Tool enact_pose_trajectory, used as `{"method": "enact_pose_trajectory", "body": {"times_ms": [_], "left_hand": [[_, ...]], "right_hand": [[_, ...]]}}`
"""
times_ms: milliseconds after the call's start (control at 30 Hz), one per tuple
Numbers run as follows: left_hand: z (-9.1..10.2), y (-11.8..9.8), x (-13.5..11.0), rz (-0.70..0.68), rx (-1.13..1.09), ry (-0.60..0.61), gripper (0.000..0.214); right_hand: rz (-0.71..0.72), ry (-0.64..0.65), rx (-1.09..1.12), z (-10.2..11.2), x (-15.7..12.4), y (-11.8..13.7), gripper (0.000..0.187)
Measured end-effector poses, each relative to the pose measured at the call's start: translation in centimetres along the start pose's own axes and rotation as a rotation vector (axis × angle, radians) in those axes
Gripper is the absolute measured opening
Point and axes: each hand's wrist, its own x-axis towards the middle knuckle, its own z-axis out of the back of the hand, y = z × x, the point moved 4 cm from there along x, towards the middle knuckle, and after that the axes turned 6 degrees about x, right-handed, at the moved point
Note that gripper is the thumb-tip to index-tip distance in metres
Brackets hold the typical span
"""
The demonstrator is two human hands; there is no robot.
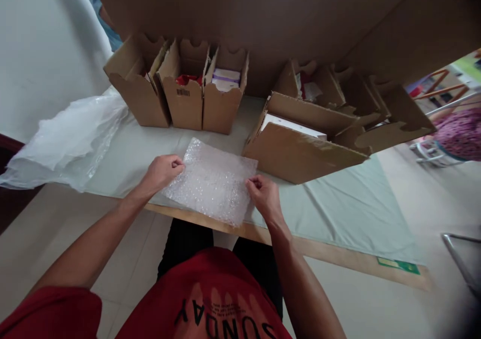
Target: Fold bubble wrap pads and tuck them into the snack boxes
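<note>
Left hand (162, 171) and right hand (264, 194) pinch opposite edges of a flat bubble-wrap sheet (212, 181) (nothing on it yet), stocked cartons (184, 101) behind.

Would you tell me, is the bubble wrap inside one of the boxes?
No, the bubble wrap lies on the table before the boxes, left hand and right hand gripping it.

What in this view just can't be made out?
Head view:
- Leftmost carton contents: hidden by its own walls.
- Label on the middle carton: too small to read.
- Purple object: blurred, cut off by the right edge.
- Anything under the bubble wrap, gripped by the left hand and right hand: hidden by the cloudy sheet.
</note>
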Motion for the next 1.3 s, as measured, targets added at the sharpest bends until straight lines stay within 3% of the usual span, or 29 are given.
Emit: {"method": "enact_pose_trajectory", "body": {"times_ms": [200, 467, 700, 800, 867, 1000, 1100, 1200, 1300], "left_hand": [[-1.8, 0.1, 0.8, -0.009, 0.302, -0.006, 0.016], [-1.9, -0.1, 0.8, -0.058, 0.331, -0.047, 0.012], [-1.5, -0.3, 1.2, 0.037, 0.406, 0.026, 0.024], [-0.3, 0.2, 0.1, 0.024, 0.402, -0.032, 0.030], [0.4, 0.7, -1.0, 0.006, 0.395, -0.076, 0.031], [0.1, 1.7, -3.0, 0.004, 0.398, -0.025, 0.032], [-0.7, 2.0, -3.8, -0.005, 0.415, 0.015, 0.034], [-0.9, 1.9, -4.6, -0.112, 0.430, -0.025, 0.036], [-0.7, 1.3, -5.9, -0.352, 0.399, -0.079, 0.037]], "right_hand": [[-0.021, -0.003, -0.381, -0.8, 0.4, -1.0, 0.021], [-0.001, 0.000, -0.489, -0.9, 1.1, -1.3, 0.027], [-0.113, 0.000, -0.646, -1.2, 0.6, -0.5, 0.033], [-0.027, -0.068, -0.577, 0.1, -1.2, -0.9, 0.046], [0.092, -0.071, -0.508, 1.0, -2.8, -1.1, 0.043], [0.376, 0.040, -0.416, 0.9, -5.1, -0.5, 0.031], [0.482, 0.178, -0.435, -0.4, -5.4, 0.0, 0.029], [0.505, 0.327, -0.474, -1.3, -5.7, 0.4, 0.031], [0.551, 0.375, -0.498, -0.9, -6.7, 0.8, 0.037]]}}
